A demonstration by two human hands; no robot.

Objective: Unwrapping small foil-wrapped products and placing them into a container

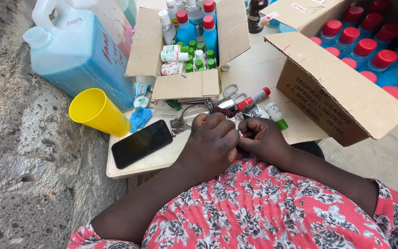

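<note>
My left hand (213,140) and my right hand (264,137) are held close together above the near edge of a low white table (137,167). Both are curled tight, fingertips meeting around a small item (240,133) pinched between them; its kind is hidden by the fingers. Just beyond the knuckles lie a tube with a red cap (253,98), grey-handled scissors (231,92), a round wire ring (193,113) and a small white bottle with a green cap (275,114). A black phone (141,143) lies face up left of my left hand.
A yellow cup (98,112) lies tipped at the table's left edge beside a big blue jug (81,53). An open carton (187,83) holds small bottles. A larger carton (342,99) of red-capped blue bottles stands at right. Rough stone ground lies left.
</note>
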